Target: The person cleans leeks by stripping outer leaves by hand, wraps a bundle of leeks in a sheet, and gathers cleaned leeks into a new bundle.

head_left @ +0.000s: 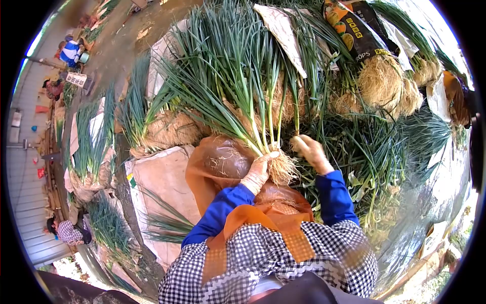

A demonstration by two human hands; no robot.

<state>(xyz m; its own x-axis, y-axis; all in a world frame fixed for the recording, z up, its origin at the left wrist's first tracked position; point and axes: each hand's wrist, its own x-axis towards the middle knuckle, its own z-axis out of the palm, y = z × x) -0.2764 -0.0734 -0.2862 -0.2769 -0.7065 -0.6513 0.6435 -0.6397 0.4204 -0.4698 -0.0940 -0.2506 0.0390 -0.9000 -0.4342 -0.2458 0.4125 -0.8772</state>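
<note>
My left hand (257, 172) is closed round the white lower stems of several green onions (251, 109), just above their pale, tangled roots (282, 168). The long green leaves spread up and away from me. To the right of these roots, my right hand (310, 150) has its fingers pinched together at the root end of one thin onion stalk (297, 109), which stands upright beside the bunch. An orange see-through apron (202, 167) covers my lap under both hands.
Large onion bundles lie beyond my hands, with a black printed bag (357, 30) at upper right. Loose leaves (364, 152) are heaped at right. A pale sack (164, 187) lies at left with a few onions. Other people (71, 232) (72, 50) are at far left.
</note>
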